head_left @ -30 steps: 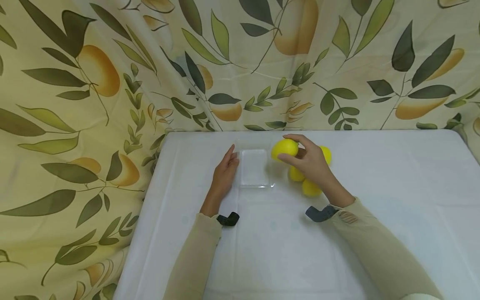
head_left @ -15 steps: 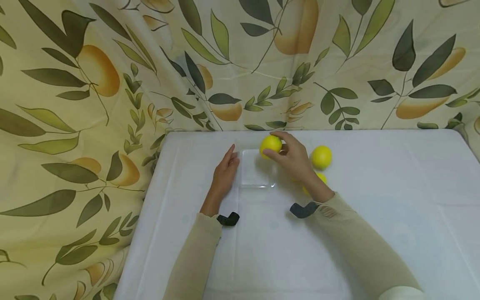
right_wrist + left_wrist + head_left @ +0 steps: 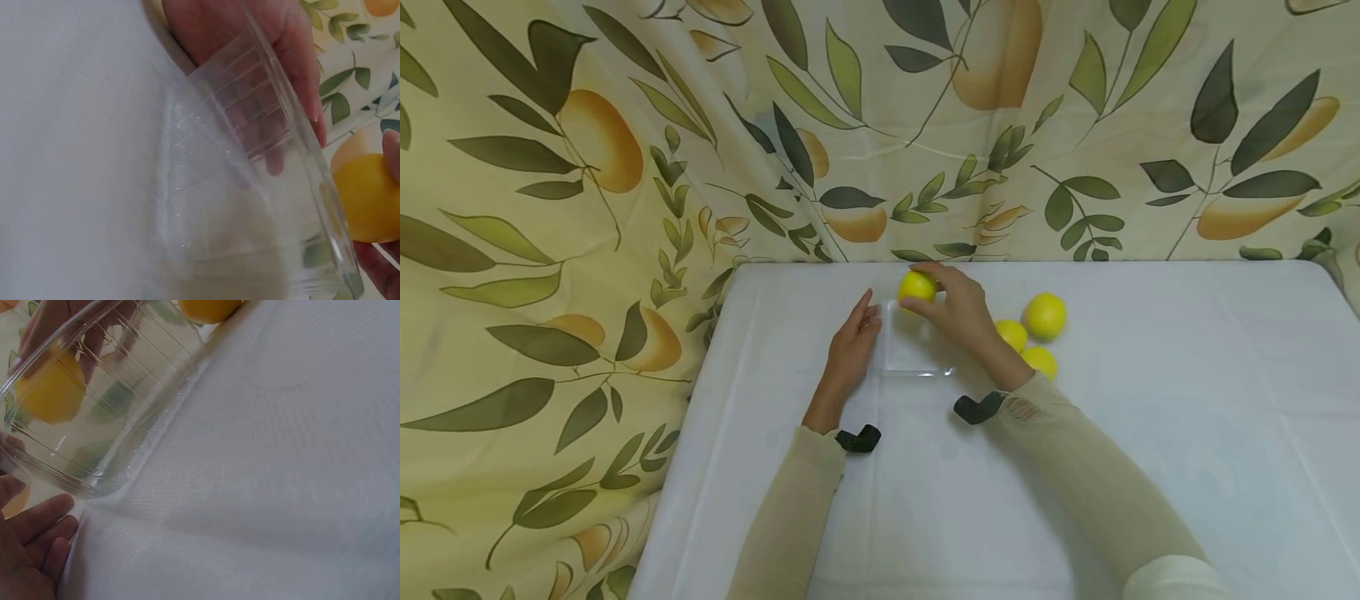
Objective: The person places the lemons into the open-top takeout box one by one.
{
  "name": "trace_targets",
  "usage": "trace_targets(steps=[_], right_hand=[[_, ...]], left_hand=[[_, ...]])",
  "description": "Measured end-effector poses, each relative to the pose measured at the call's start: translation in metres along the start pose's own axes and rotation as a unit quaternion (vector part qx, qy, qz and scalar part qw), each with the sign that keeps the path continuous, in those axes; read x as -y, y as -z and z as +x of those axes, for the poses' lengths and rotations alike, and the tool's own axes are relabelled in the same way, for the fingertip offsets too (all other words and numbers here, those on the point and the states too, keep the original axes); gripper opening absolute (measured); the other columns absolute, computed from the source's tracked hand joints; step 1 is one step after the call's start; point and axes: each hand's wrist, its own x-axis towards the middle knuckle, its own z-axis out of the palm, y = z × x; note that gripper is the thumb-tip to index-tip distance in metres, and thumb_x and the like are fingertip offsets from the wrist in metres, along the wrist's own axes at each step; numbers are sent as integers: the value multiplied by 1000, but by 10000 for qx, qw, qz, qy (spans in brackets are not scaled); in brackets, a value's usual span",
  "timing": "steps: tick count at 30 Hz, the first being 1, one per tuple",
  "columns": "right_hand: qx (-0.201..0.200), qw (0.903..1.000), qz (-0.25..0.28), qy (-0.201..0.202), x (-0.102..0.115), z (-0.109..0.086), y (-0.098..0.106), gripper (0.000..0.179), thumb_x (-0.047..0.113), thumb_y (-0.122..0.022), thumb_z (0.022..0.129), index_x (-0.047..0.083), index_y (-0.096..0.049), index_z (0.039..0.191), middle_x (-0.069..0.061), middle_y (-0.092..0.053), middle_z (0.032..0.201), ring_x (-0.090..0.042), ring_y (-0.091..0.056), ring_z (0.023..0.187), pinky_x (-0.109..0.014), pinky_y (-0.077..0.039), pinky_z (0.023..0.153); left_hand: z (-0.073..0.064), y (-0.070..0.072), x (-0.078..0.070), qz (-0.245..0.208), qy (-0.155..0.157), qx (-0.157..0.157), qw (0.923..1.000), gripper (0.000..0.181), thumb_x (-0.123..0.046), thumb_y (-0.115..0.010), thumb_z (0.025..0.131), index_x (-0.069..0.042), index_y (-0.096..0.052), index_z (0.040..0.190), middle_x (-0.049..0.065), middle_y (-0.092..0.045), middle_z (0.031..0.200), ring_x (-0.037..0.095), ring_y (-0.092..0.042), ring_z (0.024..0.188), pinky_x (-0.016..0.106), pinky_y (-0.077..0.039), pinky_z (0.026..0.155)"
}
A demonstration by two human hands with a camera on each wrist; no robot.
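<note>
Cream fabric printed with orange fruit and green leaves made up the patterned curtain (image 3: 557,283), which hung down the left and carried on behind the white-covered table (image 3: 1195,367). Next came the left sleeve (image 3: 786,508), pale beige, with a dark wrist mount (image 3: 859,439) at its cuff. Beyond it the left hand (image 3: 852,343) stood on edge, its fingers mostly straight and clasping nothing, along the left wall of a clear plastic container (image 3: 917,372); whether skin met plastic, I could not tell. The container sat on the table, upright, its walls ribbed (the left wrist view showed yellow right through them). Above its far part was a yellow fruit (image 3: 917,288), held off the table; how its underside stood to the rim was unclear. The right hand (image 3: 957,307) had it pinched, thumb on the near side and fingers over the far side. A second dark mount (image 3: 976,408) showed at the right wrist. Just past that hand lay three loose fruits (image 3: 1046,316), also yellow, close together on the table, two of them partly covered by the arm. The right sleeve (image 3: 1097,487), with a frayed-looking patch near its cuff, slanted away toward the lower right.
</note>
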Motion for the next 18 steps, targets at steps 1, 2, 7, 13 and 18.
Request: trace_targets(steps=[1,2,7,13,18], right_hand=[[55,9999,-103,-45,1,1,-2,59,43,-80,87,20,-62,139,-6,-68,131,-27,-63,110,-48,-50,94],[115,9997,-187,-91,2,2,-3,60,45,-79,88,22,-62,139,-6,-68,130,-27,-63,109,-50,-48,94],[265,9975,-608,-254,7,7,-9,59,50,-77,88,26,-61,140,-4,-68,132,-26,-62,113,-57,-40,94],[361,9933,-933,-584,6,14,-19,59,52,-78,87,29,-61,138,-2,-66,137,-27,-60,126,-71,-22,107],[394,9917,-1004,-698,5,14,-24,60,51,-80,84,29,-62,137,-4,-68,133,-29,-62,121,-75,-14,110]], left_hand=[[0,0,0,4,10,-2,10000,55,-45,-46,106,-42,-32,159,-7,-55,150,18,-51,140,47,-39,119],[0,0,1,1,20,-9,10000,55,-45,-47,106,-41,-33,159,-7,-55,149,18,-51,140,47,-39,119],[1,-1,1,26,42,-14,10000,54,-46,-46,106,-44,-33,158,-9,-56,148,18,-51,139,47,-39,119],[2,-1,0,26,60,31,10000,54,-48,-46,106,-48,-32,157,-10,-56,148,18,-52,139,47,-39,119],[1,0,1,20,7,24,10000,55,-49,-47,105,-46,-32,158,-8,-56,149,20,-52,140,48,-39,119]])
